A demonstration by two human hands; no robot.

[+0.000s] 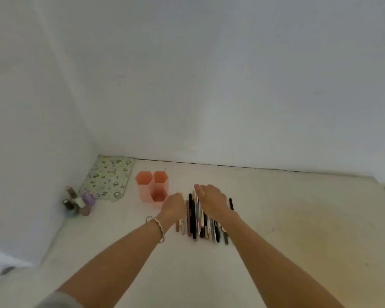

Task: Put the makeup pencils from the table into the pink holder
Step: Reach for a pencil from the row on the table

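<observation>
No writing is readable on the pencils [196, 218], a dark-and-pale row on the table [276, 241] right of the pink holder [152, 187], under my curled left hand [175, 206] and spread, empty right hand [211, 200].

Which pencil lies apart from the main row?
The black pencil on the far right, just beyond the right hand. A strip of bare table separates it from the packed row of makeup pencils.
</observation>
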